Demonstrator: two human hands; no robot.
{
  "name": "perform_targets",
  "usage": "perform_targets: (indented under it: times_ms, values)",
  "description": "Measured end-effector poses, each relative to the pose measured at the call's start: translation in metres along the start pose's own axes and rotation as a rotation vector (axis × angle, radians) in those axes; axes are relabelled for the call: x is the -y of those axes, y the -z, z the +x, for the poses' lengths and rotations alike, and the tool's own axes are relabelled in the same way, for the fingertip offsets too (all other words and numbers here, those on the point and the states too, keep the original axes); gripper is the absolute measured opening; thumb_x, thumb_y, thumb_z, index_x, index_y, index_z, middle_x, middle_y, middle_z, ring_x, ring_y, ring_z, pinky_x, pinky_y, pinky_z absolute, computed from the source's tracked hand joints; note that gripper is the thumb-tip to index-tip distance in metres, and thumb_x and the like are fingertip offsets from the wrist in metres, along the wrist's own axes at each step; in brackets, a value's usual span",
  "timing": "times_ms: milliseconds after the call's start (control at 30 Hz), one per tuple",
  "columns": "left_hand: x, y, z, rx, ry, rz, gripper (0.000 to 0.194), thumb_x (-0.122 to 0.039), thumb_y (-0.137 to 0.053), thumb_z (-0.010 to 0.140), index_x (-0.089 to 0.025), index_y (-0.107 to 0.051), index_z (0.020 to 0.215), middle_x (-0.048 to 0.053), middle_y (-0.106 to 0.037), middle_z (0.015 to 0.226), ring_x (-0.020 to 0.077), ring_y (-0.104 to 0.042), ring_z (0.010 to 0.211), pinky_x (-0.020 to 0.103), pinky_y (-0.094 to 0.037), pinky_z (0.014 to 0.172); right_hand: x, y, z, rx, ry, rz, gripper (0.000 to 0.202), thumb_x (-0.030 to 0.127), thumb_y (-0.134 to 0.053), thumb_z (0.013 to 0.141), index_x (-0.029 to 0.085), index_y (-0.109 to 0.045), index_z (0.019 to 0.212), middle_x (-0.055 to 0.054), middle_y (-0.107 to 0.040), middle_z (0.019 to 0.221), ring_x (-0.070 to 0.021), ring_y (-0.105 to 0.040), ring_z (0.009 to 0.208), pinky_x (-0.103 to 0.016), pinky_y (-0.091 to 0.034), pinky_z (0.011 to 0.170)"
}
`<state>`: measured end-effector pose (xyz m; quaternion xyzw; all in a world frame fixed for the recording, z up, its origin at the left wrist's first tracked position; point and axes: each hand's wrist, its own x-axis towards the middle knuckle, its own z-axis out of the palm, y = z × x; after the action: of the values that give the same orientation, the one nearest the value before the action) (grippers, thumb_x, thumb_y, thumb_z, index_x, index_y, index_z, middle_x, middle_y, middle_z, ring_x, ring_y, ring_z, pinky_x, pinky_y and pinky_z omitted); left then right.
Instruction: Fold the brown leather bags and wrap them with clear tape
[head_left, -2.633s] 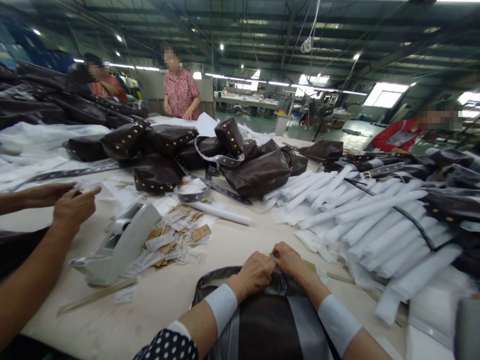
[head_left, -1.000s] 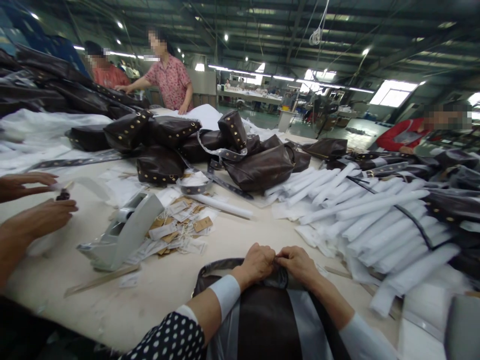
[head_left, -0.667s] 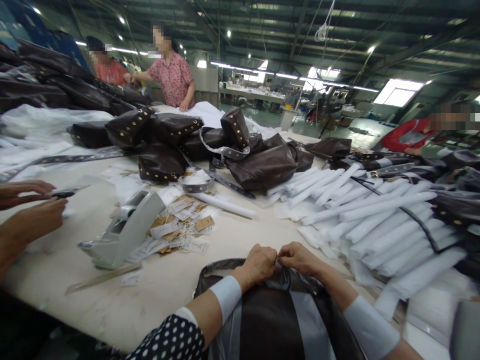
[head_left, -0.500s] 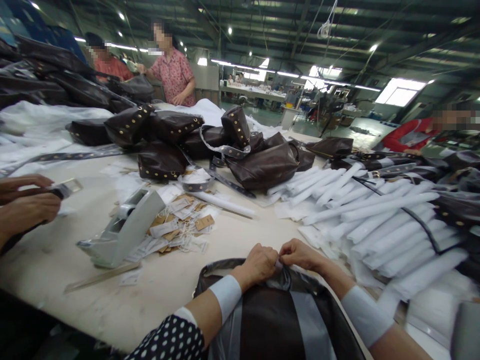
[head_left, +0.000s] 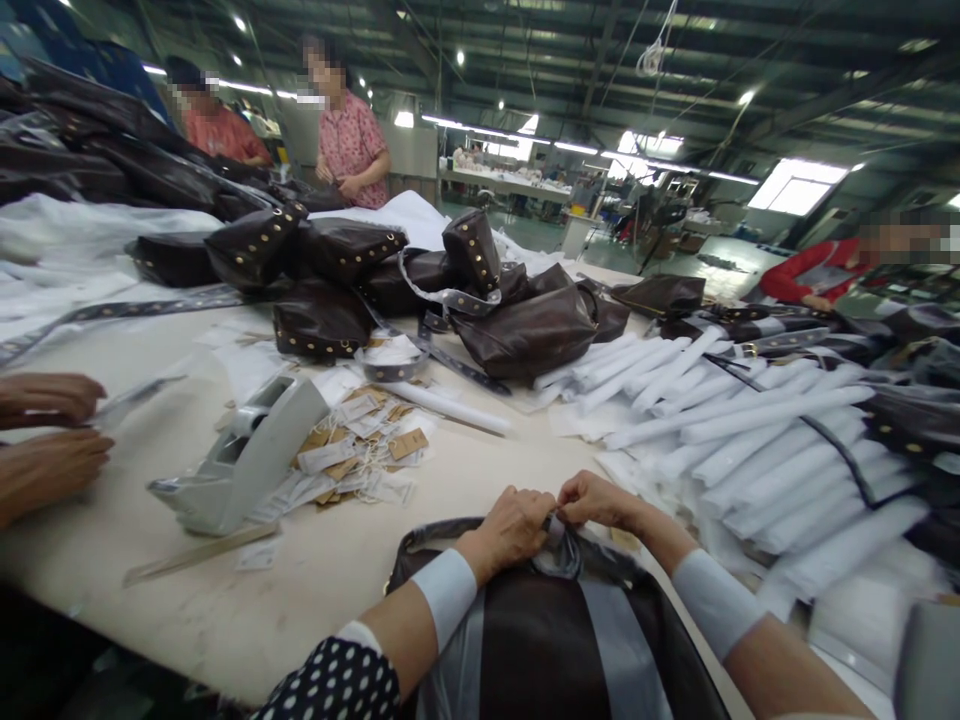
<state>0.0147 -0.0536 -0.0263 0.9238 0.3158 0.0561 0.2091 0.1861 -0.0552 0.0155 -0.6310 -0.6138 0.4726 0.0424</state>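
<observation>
A dark brown bag (head_left: 536, 640) with grey wrapped straps stands at the front edge of the table, close to me. My left hand (head_left: 517, 522) is closed around the bag's handle (head_left: 564, 556), a loop covered in greyish wrapping. Beside it, my right hand (head_left: 596, 500) pinches at the top of that loop, fingertips almost touching the left ones. What lies between the right fingertips is too small to make out. White bands circle both my forearms. Under my right wrist a small tan tag (head_left: 624, 538) shows.
A grey tape dispenser (head_left: 240, 455) stands left, beside piled paper tags (head_left: 360, 445) and a flat stick (head_left: 199, 555). White rolls (head_left: 750, 430) are heaped right. Studded brown bags (head_left: 525, 325) lie behind. A co-worker's hands (head_left: 52, 440) work at the left edge; other people stand farther back.
My hands stay almost in place on the handle. The co-worker's hands at the left have shifted and spread apart. The person in pink has lowered a raised arm.
</observation>
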Motion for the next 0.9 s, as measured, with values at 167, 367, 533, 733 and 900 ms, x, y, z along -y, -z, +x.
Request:
perform_targets:
  times_ms: [167,367,533,733,900]
  values:
    - [0.002,-0.004,0.004,0.005,0.0,-0.002,0.013,-0.019,-0.054,0.082,-0.017,-0.053,0.095,0.006,-0.065,0.098,0.0207,-0.06,0.095,0.031,-0.043,0.081,0.005,0.007,0.007,0.001,0.008,-0.186,0.011,0.014,-0.051,0.054,0.016,-0.061,0.055,0.005,-0.048,0.042,-0.0092,-0.041,0.043,-0.022,-0.03,0.045]
    - [0.001,-0.006,0.008,-0.035,0.028,-0.021,0.016,-0.021,-0.052,0.086,-0.014,-0.054,0.1,0.008,-0.064,0.101,0.0218,-0.059,0.096,0.032,-0.045,0.083,0.01,-0.006,0.005,-0.175,0.108,-0.474,0.01,0.009,-0.055,0.06,0.017,-0.061,0.061,-0.001,-0.058,0.059,-0.014,-0.049,0.059,-0.025,-0.034,0.056]
    - [0.001,-0.008,0.009,-0.063,0.031,-0.04,0.014,-0.015,-0.046,0.088,-0.016,-0.058,0.096,0.007,-0.066,0.096,0.0202,-0.06,0.093,0.03,-0.046,0.08,0.002,-0.037,-0.01,-0.351,0.195,-0.62,0.02,0.005,-0.042,0.076,0.013,-0.06,0.079,-0.012,-0.06,0.085,-0.0204,-0.053,0.082,-0.031,-0.039,0.076]
    - [0.0,-0.009,0.008,-0.089,0.026,-0.05,0.016,-0.013,-0.045,0.086,-0.017,-0.061,0.086,0.005,-0.066,0.088,0.0181,-0.061,0.086,0.028,-0.046,0.077,-0.008,-0.044,-0.023,-0.38,0.329,-0.68,0.019,0.004,-0.044,0.076,0.015,-0.059,0.076,-0.01,-0.058,0.083,-0.0205,-0.052,0.082,-0.032,-0.041,0.077]
    - [-0.001,-0.007,0.005,-0.131,0.054,-0.053,0.014,-0.016,-0.052,0.084,-0.016,-0.061,0.094,0.006,-0.066,0.089,0.0187,-0.061,0.086,0.029,-0.047,0.076,-0.013,-0.044,-0.036,-0.407,0.41,-0.668,0.02,0.008,-0.044,0.079,0.017,-0.061,0.083,-0.008,-0.059,0.089,-0.0194,-0.053,0.087,-0.031,-0.044,0.077]
